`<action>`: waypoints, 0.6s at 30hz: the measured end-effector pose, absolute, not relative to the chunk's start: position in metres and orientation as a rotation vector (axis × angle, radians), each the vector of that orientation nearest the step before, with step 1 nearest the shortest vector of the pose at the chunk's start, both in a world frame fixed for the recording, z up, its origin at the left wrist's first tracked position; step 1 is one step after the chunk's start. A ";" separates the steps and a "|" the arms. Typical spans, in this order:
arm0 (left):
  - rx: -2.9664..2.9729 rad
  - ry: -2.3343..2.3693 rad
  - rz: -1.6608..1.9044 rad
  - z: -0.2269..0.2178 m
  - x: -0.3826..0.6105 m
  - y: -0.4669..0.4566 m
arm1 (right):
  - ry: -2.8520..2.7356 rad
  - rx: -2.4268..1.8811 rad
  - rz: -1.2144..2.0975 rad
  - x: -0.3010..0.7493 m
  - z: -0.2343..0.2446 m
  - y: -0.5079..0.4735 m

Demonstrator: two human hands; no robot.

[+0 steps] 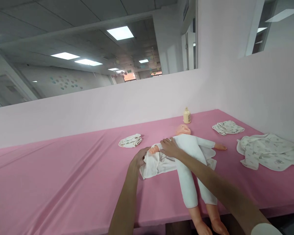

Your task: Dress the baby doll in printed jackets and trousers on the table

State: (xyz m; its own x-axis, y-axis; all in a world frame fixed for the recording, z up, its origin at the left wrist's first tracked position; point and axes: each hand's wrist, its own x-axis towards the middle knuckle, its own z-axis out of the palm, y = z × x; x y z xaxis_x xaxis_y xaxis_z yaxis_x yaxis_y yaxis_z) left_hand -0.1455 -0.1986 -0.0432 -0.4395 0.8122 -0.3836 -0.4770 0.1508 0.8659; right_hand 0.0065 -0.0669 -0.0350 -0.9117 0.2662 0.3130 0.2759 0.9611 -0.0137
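A baby doll (189,145) in a white bodysuit lies on its back on the pink-covered table, legs hanging over the near edge. Partly beneath it a white baby shirt (150,164) is spread out on its left side in view. My left hand (140,158) is closed on the edge of this shirt, close to the doll's small hand (154,149). My right hand (171,148) rests over the doll's arm by the shoulder, its fingers bent around it. What lies under the right palm is hidden.
A folded printed cloth (130,141) lies left of the doll. At the right are another folded cloth (227,127) and a spread printed baby garment (271,151). Behind the doll's head stands a pump bottle (187,116). A wall with a mirror (88,65) borders the pink table (63,176).
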 end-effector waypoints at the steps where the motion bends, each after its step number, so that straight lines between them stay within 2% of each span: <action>1: 0.319 1.376 1.548 -0.039 -0.146 -0.202 | -2.788 -0.405 -0.029 0.007 -0.035 -0.067; 10: 0.539 1.288 2.189 -0.003 -0.132 -0.211 | -2.787 -0.528 0.055 0.004 -0.031 -0.077; 18: 0.936 1.255 1.707 0.012 -0.058 -0.197 | -2.728 -0.787 0.255 -0.013 -0.029 -0.082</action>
State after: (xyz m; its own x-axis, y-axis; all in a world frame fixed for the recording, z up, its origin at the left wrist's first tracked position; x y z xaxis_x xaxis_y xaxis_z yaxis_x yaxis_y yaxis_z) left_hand -0.0580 -0.1968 0.0118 -0.4040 0.9090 0.1020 -0.1739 -0.1858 0.9671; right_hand -0.0127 -0.0820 -0.0290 -0.8088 0.5430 0.2257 0.4917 0.8351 -0.2467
